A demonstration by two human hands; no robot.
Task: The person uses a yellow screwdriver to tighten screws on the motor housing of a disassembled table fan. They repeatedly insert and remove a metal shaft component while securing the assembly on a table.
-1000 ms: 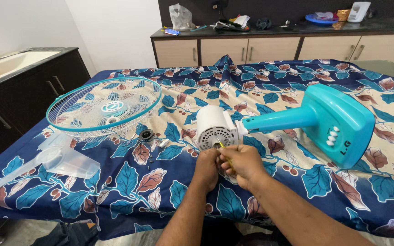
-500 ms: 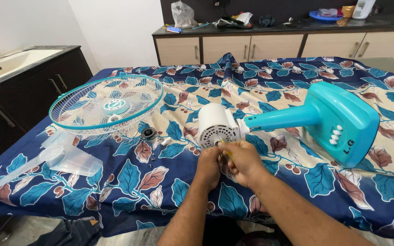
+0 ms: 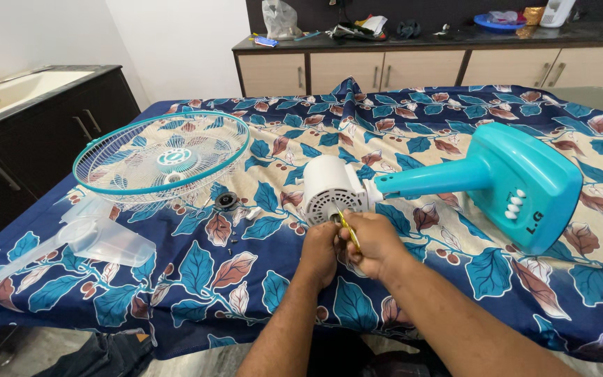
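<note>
Teal fan body: a teal plastic table fan base and neck (image 3: 504, 181) lies on its side on the blue leaf-patterned cloth (image 3: 197, 272) covering the worktop, its white ribbed motor housing (image 3: 331, 188) facing the person.
Left hand: the left hand (image 3: 321, 250) sits just below the motor housing, fingers curled narrow around the lower end of the tool or the shaft area; which of the two I cannot tell.
Right hand: the right hand (image 3: 375, 241) is closed on a slim yellow-handled screwdriver (image 3: 347, 229), tip at the motor's front face.
Handling: the motor end looks dense and stiff, likely the heavy part; the neck and base seem like light hollow plastic, smooth and a little slippery. The neck looks like the surest place to take hold.
Loose parts: a round teal-and-white wire fan guard (image 3: 162, 159) rests to the left, well apart from the hands; a clear plastic fan blade (image 3: 102, 237) lies beside it; a small dark round cap (image 3: 227, 202) and tiny screws (image 3: 233, 246) lie between.
Containers: a blue dish (image 3: 495, 22) on the far dark counter (image 3: 420, 38) holds something unclear; the pale sink basin (image 3: 8, 91) at left shows no contents.
</note>
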